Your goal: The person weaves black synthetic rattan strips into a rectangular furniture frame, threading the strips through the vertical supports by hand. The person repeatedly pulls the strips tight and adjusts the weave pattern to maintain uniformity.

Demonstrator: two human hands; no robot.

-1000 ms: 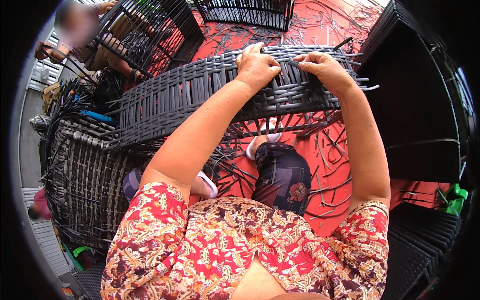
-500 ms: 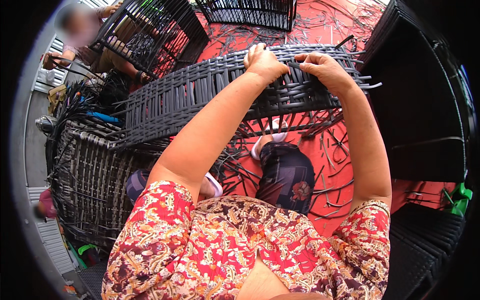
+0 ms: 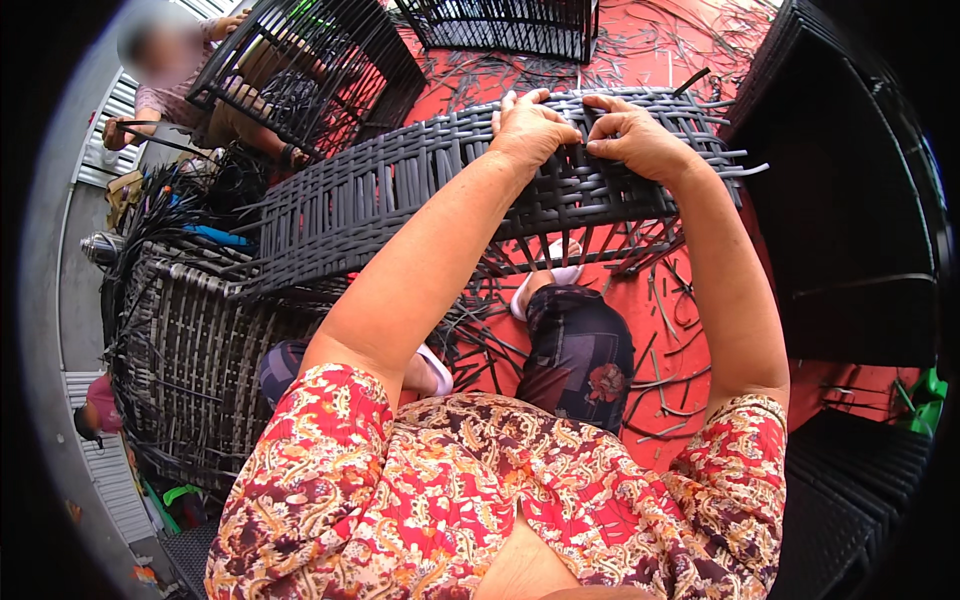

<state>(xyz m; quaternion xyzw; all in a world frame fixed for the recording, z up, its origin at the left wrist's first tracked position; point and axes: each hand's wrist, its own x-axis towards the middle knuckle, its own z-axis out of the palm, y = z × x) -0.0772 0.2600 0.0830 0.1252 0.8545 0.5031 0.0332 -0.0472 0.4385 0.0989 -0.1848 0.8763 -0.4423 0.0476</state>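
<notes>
While LH (image 3: 528, 130) touches blk weave (image 3: 585, 190), RH (image 3: 638, 142) does too.

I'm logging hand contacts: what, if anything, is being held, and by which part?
The left grip and right grip touch the dark woven panel near its upper edge; whether either actually pinches it cannot be told.

strip bundle (image 3: 150, 205) left of the woven panel (image 3: 315, 225), scraps (image 3: 530, 75) on the floor (image 3: 650, 455) beyond
</notes>
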